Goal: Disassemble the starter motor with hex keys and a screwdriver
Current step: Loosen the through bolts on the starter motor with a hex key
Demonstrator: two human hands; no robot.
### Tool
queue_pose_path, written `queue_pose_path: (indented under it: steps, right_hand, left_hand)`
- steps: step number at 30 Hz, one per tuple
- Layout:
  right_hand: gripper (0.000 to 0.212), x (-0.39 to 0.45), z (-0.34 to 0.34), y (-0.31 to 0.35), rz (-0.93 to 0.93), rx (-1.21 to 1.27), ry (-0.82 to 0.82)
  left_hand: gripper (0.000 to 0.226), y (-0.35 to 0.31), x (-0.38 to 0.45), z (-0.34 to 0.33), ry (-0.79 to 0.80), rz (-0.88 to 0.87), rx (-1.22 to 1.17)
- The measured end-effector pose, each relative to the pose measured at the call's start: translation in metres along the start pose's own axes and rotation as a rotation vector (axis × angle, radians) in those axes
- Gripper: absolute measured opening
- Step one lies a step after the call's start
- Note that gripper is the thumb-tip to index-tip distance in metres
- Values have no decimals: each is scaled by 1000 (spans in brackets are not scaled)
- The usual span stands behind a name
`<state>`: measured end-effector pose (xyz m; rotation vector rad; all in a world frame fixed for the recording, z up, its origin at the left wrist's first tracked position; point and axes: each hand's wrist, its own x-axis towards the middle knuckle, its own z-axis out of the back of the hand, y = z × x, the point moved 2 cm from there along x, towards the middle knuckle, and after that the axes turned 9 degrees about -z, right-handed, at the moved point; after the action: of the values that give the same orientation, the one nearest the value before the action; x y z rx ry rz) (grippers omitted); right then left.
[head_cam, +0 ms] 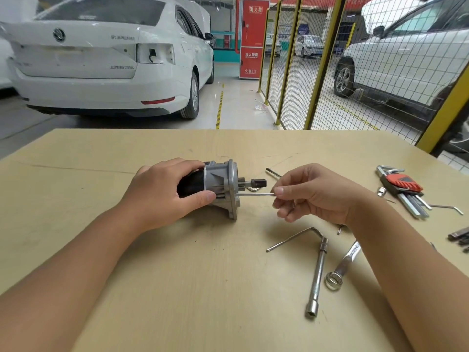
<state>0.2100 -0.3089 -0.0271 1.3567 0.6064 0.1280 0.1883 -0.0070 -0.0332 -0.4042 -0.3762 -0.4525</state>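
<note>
Our left hand (pixel 165 196) covers most of the starter motor (pixel 215 186)'s black body; our right hand (pixel 312 196) hides the hex key (pixel 256 194)'s far end. Dark parts (pixel 460 237) at right are cut by the frame edge, unidentifiable.

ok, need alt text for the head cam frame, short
A person's left hand grips a starter motor lying on its side on a wooden table, while the right hand pinches a thin hex key inserted into the motor's flange. A socket wrench, loose hex keys and a red-holdered hex key set lie to the right.
</note>
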Motion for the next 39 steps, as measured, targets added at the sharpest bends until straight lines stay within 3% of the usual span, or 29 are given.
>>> queue_pose_path:
  steps: [5, 8, 15, 24, 39]
  right_hand:
    - [28, 2, -17, -1, -8, -254, -22]
    - [22, 1, -22, 2, 71, -324, -87]
    - [7, 1, -26, 7, 412, -799, -429]
    - [13, -3, -34, 14, 563, -823, -505]
    - [12, -4, -53, 14, 523, -989, -461]
  left_hand:
    - [76, 1, 0, 0, 4, 1, 10]
    - [73, 1, 0, 0, -3, -5, 10]
    - [71, 2, 0, -1, -6, -3, 14]
    - [73, 2, 0, -1, -9, -1, 8]
    - [74, 1, -1, -1, -6, 4, 15]
